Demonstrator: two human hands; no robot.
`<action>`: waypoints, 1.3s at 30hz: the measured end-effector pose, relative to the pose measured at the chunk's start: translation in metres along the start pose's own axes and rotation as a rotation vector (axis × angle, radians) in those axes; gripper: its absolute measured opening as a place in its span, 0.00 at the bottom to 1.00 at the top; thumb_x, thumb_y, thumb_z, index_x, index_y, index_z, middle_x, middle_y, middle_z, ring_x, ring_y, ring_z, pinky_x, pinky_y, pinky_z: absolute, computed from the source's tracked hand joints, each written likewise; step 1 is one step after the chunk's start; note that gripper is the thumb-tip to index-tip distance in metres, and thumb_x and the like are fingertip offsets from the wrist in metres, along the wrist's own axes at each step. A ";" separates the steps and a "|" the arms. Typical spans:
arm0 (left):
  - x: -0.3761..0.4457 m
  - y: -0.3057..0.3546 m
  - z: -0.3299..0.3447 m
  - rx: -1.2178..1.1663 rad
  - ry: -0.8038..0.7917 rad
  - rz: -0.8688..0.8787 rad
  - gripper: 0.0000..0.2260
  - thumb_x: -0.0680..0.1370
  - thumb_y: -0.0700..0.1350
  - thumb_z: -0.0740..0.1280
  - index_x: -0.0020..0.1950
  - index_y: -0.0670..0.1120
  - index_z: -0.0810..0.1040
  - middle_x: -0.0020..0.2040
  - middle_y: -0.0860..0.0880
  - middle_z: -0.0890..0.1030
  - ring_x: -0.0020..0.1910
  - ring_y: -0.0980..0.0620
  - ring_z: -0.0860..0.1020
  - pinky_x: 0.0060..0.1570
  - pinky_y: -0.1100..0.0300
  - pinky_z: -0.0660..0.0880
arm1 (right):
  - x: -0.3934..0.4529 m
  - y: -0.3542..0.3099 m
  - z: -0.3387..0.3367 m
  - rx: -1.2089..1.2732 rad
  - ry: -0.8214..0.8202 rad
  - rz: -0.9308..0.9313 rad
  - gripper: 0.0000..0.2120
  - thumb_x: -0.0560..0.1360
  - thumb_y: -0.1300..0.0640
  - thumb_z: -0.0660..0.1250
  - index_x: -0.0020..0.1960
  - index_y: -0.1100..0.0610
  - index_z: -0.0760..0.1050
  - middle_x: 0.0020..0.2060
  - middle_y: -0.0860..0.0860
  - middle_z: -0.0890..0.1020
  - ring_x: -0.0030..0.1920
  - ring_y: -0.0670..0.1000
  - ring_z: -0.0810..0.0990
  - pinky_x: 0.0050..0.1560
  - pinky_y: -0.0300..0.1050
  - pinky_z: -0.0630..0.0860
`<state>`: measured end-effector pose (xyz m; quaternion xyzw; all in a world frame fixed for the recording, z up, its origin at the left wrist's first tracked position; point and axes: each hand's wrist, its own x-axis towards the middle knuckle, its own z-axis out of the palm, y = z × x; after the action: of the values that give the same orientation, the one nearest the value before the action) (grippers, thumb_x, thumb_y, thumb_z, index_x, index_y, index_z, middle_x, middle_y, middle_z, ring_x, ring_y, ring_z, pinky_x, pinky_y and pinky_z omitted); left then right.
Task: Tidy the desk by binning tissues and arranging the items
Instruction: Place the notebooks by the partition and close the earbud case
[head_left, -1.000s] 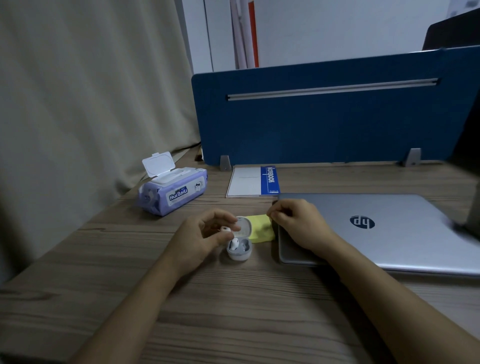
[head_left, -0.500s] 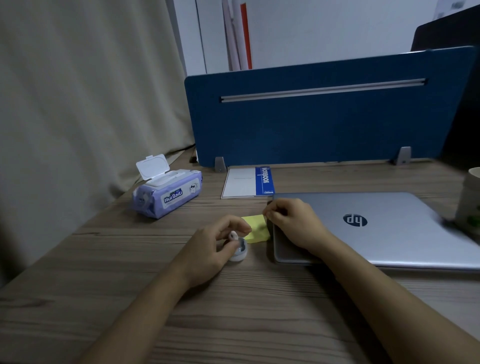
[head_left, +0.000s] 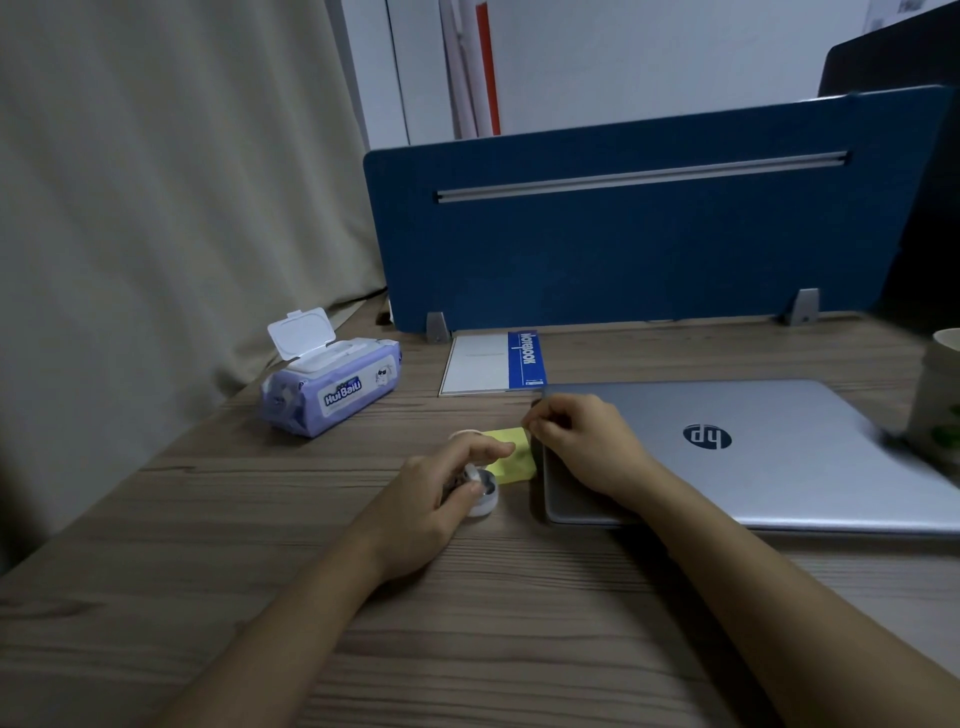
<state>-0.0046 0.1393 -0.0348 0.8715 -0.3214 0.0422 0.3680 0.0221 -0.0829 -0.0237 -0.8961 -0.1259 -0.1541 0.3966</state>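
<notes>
**Legible markings on the desk**

Wet-wipes pack (head_left: 332, 387): side label read "HuiBeiLi", white lettering on purple; final letters uncertain.
Notebook (head_left: 493, 362): blue spine strip carried "NOTEBOOK", seen running sideways.
Laptop (head_left: 748, 452): closed silver lid bore the round "hp" logo, upside down to the wearer.

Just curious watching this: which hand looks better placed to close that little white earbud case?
Probably the left hand: it is already on the earbud case. The right hand rests on the laptop's corner.
</notes>
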 end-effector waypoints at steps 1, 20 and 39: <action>0.000 0.000 0.000 0.011 -0.005 0.000 0.18 0.80 0.45 0.61 0.66 0.62 0.72 0.57 0.46 0.81 0.55 0.45 0.79 0.55 0.41 0.76 | 0.000 0.000 0.000 0.002 -0.004 0.000 0.09 0.78 0.58 0.63 0.52 0.55 0.82 0.44 0.44 0.81 0.44 0.41 0.76 0.40 0.27 0.67; 0.007 -0.002 0.007 0.236 0.038 0.051 0.16 0.84 0.43 0.58 0.68 0.59 0.72 0.63 0.55 0.80 0.55 0.54 0.78 0.60 0.47 0.70 | 0.001 0.001 0.000 0.018 -0.006 -0.008 0.10 0.79 0.61 0.61 0.51 0.55 0.82 0.45 0.44 0.81 0.48 0.44 0.77 0.43 0.29 0.68; 0.005 -0.002 -0.006 0.174 0.271 0.131 0.15 0.81 0.38 0.63 0.65 0.50 0.75 0.68 0.58 0.74 0.68 0.63 0.69 0.66 0.66 0.63 | 0.001 0.001 -0.001 0.025 0.010 0.005 0.11 0.79 0.61 0.61 0.51 0.55 0.82 0.46 0.46 0.82 0.48 0.44 0.77 0.43 0.30 0.69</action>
<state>0.0015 0.1414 -0.0301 0.8637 -0.3199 0.2106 0.3276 0.0231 -0.0841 -0.0234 -0.8905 -0.1237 -0.1561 0.4090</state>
